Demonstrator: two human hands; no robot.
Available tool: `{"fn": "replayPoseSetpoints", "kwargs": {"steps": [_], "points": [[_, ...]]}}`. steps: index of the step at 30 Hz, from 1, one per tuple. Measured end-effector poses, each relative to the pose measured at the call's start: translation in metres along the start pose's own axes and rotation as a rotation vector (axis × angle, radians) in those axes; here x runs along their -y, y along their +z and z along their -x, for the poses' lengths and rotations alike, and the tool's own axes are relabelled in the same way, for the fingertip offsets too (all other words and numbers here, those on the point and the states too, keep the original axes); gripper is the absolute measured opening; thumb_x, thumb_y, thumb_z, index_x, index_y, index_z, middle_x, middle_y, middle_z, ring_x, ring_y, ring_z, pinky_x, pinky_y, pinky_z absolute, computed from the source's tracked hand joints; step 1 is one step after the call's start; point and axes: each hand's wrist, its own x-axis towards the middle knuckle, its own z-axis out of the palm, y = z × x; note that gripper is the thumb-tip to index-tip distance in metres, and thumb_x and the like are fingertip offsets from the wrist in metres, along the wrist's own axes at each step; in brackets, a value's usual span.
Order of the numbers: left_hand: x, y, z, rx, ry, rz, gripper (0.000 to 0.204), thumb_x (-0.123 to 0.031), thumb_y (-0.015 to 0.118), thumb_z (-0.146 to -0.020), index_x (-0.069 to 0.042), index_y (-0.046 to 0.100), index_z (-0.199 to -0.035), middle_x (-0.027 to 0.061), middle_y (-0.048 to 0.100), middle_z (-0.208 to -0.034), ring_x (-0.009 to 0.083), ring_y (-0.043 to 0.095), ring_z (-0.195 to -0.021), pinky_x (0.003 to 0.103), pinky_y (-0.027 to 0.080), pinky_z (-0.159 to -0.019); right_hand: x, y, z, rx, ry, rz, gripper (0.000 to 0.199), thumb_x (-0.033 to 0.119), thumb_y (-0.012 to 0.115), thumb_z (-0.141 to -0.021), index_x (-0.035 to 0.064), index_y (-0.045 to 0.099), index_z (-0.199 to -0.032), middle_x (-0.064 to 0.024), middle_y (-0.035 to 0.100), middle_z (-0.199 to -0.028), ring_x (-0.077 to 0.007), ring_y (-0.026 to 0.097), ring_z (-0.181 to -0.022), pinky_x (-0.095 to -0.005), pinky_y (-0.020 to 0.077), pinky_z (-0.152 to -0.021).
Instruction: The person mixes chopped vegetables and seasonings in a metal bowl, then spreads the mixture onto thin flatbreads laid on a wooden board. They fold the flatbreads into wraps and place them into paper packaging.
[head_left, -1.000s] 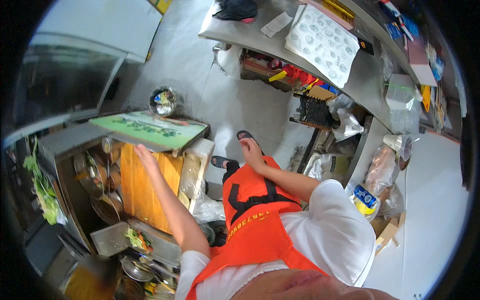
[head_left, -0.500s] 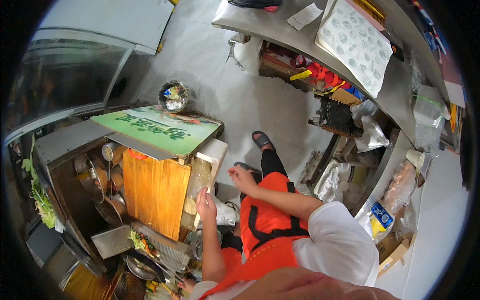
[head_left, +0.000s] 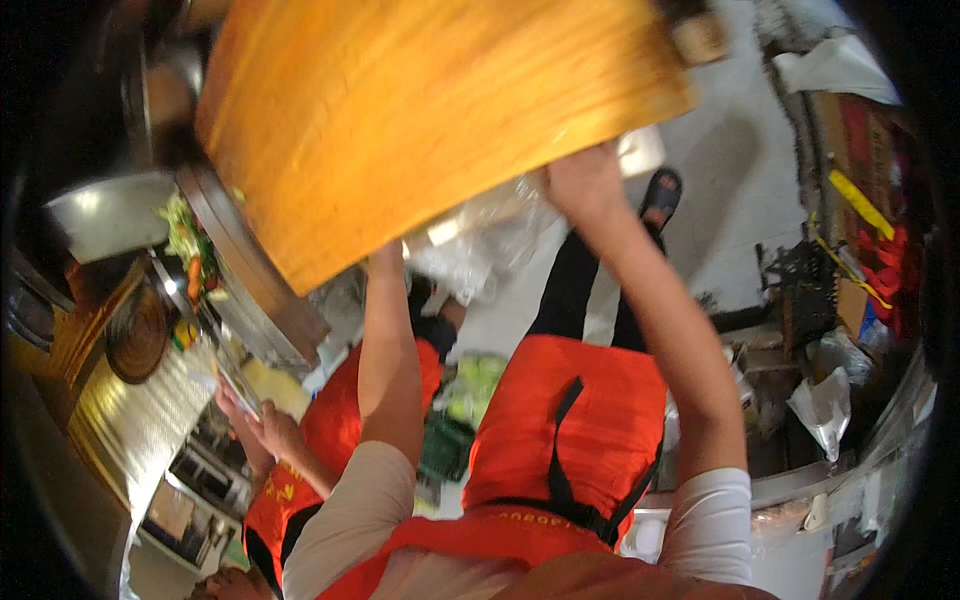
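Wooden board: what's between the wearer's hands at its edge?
Head view: mostly crumpled clear plastic shows below the near edge of the wooden board, between the left hand and right hand.

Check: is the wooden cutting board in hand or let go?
In hand: left hand and right hand grip the wooden cutting board by its near edge, fingers hidden.

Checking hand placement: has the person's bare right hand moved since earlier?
Yes: judged against the white, straight-sided box, the bare right hand has moved toward it, from apart to close beside, at the near edge of the flat orange-brown wooden board.
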Motion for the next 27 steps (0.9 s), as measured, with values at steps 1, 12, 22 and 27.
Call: {"fn": "replayPoseSetpoints", "kwargs": {"steps": [1, 12, 22, 27], "points": [[0.008, -0.009, 0.01, 0.009, -0.064, 0.033, 0.045, -0.02, 0.067, -0.086, 0.001, 0.057, -0.125, 0.0163, 0.061, -0.123, 0.0237, 0.057, -0.112, 0.037, 0.044, -0.097, -0.004, 0.004, 0.0, -0.05, -0.103, -0.003, 0.035, 0.024, 0.047, -0.086, 0.0183, 0.066, -0.114, -0.0073, 0.067, -0.109, -0.0255, 0.062, -0.104, -0.0457, 0.0448, -0.089], [-0.075, 0.018, -0.005, 0.171, 0.045, 0.235, 0.042, -0.02, 0.067, -0.087, -0.001, 0.059, -0.124, 0.0138, 0.063, -0.12, 0.0234, 0.058, -0.11, 0.039, 0.044, -0.097, -0.061, -0.065, 0.047, -0.437, 0.545, -0.863, 0.018, 0.014, 0.053, -0.092, 0.001, 0.063, -0.1, -0.0129, 0.065, -0.087, -0.0271, 0.062, -0.074, -0.0363, 0.0512, -0.071], [-0.099, -0.005, -0.017, -0.274, 0.022, 0.46, 0.04, -0.022, 0.065, -0.089, 0.0, 0.059, -0.122, 0.0193, 0.064, -0.114, 0.0334, 0.059, -0.109, 0.04, 0.044, -0.096, -0.004, -0.098, 0.035, -0.335, -0.273, -0.283, 0.038, 0.005, 0.059, -0.081, 0.0095, 0.059, -0.118, -0.0158, 0.061, -0.11, -0.0286, 0.061, -0.094, -0.0365, 0.0493, -0.082], [-0.152, -0.007, 0.012, -0.036, 0.306, -0.107, 0.037, -0.024, 0.06, -0.094, -0.001, 0.058, -0.123, 0.0208, 0.059, -0.122, 0.0342, 0.055, -0.116, 0.042, 0.044, -0.097, -0.028, -0.081, 0.028, -0.09, -0.174, 0.248, 0.051, 0.006, 0.06, -0.078, 0.0117, 0.054, -0.128, -0.0172, 0.059, -0.114, -0.0315, 0.063, -0.096, -0.0406, 0.0518, -0.074]]}}
